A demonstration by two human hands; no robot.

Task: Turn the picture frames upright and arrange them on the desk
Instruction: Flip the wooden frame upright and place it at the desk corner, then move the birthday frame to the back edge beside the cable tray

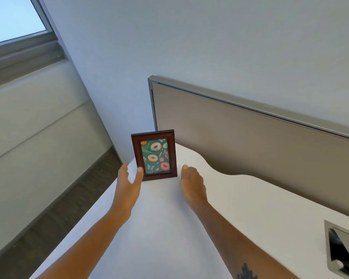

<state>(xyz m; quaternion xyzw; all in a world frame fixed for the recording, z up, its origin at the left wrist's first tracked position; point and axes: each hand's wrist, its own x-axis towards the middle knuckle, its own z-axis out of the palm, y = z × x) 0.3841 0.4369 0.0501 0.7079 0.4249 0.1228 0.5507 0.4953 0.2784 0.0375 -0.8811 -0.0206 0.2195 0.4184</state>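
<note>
One picture frame with a dark red-brown wooden border and a green doughnut print stands upright near the far corner of the white desk. My left hand is open beside the frame's lower left corner, its thumb tip just at the border. Whether it touches I cannot tell. My right hand hovers a little to the right of the frame, fingers loosely curled, holding nothing and apart from the frame.
A beige partition panel with a grey metal rim runs along the desk's back edge. A metal cable cut-out sits in the desk at the right. The desk's left edge drops to dark floor.
</note>
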